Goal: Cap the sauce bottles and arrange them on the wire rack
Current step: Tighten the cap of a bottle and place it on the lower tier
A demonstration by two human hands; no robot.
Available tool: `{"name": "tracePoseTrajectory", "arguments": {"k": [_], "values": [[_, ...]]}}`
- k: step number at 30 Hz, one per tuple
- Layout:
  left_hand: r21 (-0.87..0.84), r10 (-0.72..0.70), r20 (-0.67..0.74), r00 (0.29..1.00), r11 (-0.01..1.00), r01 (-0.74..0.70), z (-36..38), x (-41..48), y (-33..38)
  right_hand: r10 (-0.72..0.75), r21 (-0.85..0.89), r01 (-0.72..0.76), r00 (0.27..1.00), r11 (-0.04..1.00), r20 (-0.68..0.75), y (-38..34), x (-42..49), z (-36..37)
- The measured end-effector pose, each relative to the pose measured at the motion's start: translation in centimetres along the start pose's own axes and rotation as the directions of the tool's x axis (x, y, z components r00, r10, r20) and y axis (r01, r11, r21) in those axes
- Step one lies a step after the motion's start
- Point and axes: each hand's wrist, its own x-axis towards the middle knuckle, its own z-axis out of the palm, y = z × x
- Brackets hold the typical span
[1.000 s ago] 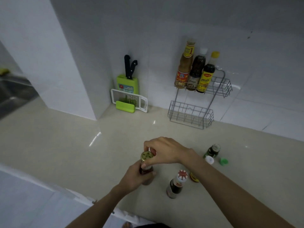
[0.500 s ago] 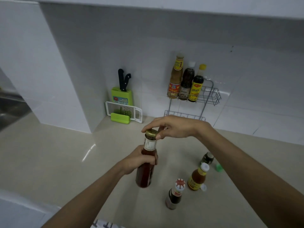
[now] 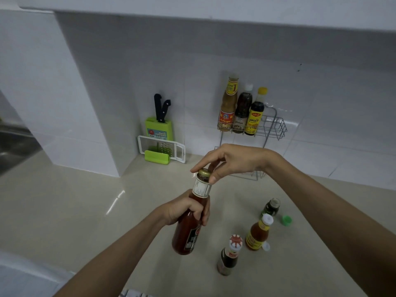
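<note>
While the tall glass bottle of red sauce (image 3: 188,230) hangs tilted above the beige countertop (image 3: 75,211), the left hand (image 3: 186,210) grips it at the shoulder, fingers curled round the glass just under the white neck label. The right hand (image 3: 233,160) arches over the top, thumb and fingertips pinching the gold metal cap (image 3: 203,173) that sits on the bottle's mouth; how tightly it is seated cannot be told.

Below the right forearm, three bottles stand on the counter:
- a dark sauce bottle with a red-and-white cap (image 3: 230,257), nearest the left hand
- an orange sauce bottle with a white cap (image 3: 258,233), with a loose white cap (image 3: 265,246) beside its base
- a small green bottle (image 3: 270,207), farther out, with a loose green cap (image 3: 286,220) near it

Beyond the right hand, the grey wire rack (image 3: 276,129) stands against the white tiled wall. Its upper shelf holds an amber sauce bottle (image 3: 228,108), a dark bottle with a white cap (image 3: 242,112) and a dark bottle with a yellow cap (image 3: 255,116), side by side; the hand hides most of the lower shelf.

Well to the left of that hand, a green knife block (image 3: 158,128) with two black handles stands behind a white grater (image 3: 161,148).
</note>
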Motion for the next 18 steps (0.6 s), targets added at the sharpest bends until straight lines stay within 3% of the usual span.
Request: {"name": "tracePoseTrajectory", "arguments": {"k": [6,8,11,14,16,18], "values": [[-0.009,0.005,-0.003,1.000,1.000,-0.005,0.2,0.0,0.1,-0.044,0.013,0.044,0.999,0.999,-0.011,0.1,0.0,0.3],[0.028,0.008,-0.038,0.999,1.000,-0.007,0.4,-0.1,0.2,-0.008,-0.048,0.007,1.000,0.999,-0.015,-0.2,0.0,0.3],[0.077,0.011,-0.170,0.985,0.997,0.002,0.7,0.0,0.1,0.051,-0.165,-0.074,0.989,0.983,-0.139,-0.5,0.0,0.9],[0.114,0.024,-0.198,0.980,0.993,-0.001,0.8,-0.2,0.1,0.003,-0.299,-0.070,0.976,0.952,-0.219,-0.8,-0.2,1.7],[0.128,0.032,-0.111,0.993,0.992,-0.017,0.7,-0.6,0.6,-0.103,-0.538,-0.046,0.965,0.842,-0.243,-1.2,-0.5,2.1],[0.134,0.031,0.008,0.999,0.990,-0.032,0.6,-1.0,1.6,-0.287,-0.766,0.035,0.937,0.642,-0.198,-1.3,-0.6,2.8]]}}
